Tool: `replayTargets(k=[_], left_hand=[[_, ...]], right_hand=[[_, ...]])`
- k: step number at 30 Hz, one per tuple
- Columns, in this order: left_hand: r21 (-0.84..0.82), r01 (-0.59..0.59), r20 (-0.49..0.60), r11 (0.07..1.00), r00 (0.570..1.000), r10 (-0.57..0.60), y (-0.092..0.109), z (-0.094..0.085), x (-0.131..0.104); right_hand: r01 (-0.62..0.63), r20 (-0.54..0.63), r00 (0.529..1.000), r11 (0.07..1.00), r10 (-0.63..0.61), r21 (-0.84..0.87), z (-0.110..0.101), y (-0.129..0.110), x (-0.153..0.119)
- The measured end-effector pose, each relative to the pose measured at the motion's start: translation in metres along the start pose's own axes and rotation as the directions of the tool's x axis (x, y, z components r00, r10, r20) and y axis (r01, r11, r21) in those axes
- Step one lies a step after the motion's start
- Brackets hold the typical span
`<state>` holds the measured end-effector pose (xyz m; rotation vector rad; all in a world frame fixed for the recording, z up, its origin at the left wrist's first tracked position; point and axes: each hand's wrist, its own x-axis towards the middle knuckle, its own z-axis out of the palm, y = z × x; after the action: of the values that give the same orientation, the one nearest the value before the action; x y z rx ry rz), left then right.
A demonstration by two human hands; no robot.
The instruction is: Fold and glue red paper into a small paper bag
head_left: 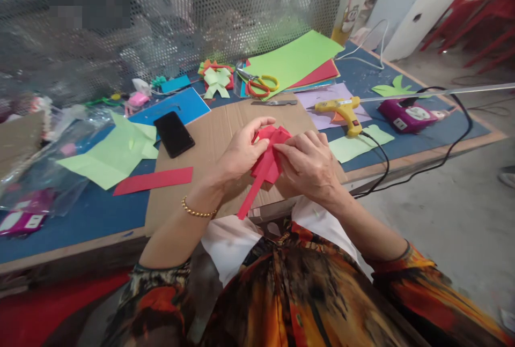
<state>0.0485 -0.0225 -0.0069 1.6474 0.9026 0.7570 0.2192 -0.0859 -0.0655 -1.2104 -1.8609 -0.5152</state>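
Above the cardboard sheet, a folded red paper piece is held between both hands, with a narrow red strip running down from it toward my lap. My left hand grips its left side, thumb pressed on the front. On the right side, the thumb and fingertips of my right hand pinch the paper. A flat red paper strip lies left of my left hand. The yellow glue gun rests to the right, beyond my right hand.
A black phone lies at the cardboard's left edge. Behind are a craft knife, scissors and green paper sheets. A purple power socket with a black cord stands right. A drink cup is at the back.
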Motion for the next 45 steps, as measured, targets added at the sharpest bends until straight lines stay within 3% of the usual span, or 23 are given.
replayTargets(k=[9, 13, 25, 30, 40, 43, 45], left_hand=[[0.009, 0.027, -0.001, 1.000, 1.000, -0.027, 0.005, 0.001, -0.003], [0.045, 0.032, 0.015, 0.998, 0.999, -0.033, 0.004, 0.000, -0.002], [0.010, -0.047, 0.038, 0.999, 0.998, 0.047, 0.001, -0.005, 0.001], [0.009, -0.049, 0.042, 0.999, 0.998, 0.048, 0.001, -0.004, 0.001], [0.014, -0.027, 0.113, 1.000, 0.993, 0.025, 0.003, -0.007, -0.002], [-0.049, 0.053, 0.092, 0.997, 0.995, -0.049, 0.007, -0.004, -0.006], [-0.076, 0.093, 0.096, 0.993, 0.992, -0.086, 0.009, -0.002, -0.008]], right_hand=[[-0.022, 0.054, 0.998, 1.000, 0.021, 0.009, -0.004, 0.000, -0.002], [0.028, 0.020, 0.999, 1.000, -0.028, -0.010, -0.005, 0.000, -0.002], [0.052, 0.013, 0.998, 0.993, -0.053, 0.109, -0.016, 0.002, 0.002], [0.072, 0.058, 0.995, 0.996, -0.076, 0.058, -0.018, 0.001, 0.000], [-0.043, 0.101, 0.995, 0.975, 0.021, 0.219, -0.027, 0.004, 0.001], [-0.186, 0.038, 0.982, 0.926, 0.183, 0.328, -0.034, 0.010, 0.008], [-0.329, 0.054, 0.942, 0.871, 0.332, 0.364, -0.038, 0.016, 0.015]])
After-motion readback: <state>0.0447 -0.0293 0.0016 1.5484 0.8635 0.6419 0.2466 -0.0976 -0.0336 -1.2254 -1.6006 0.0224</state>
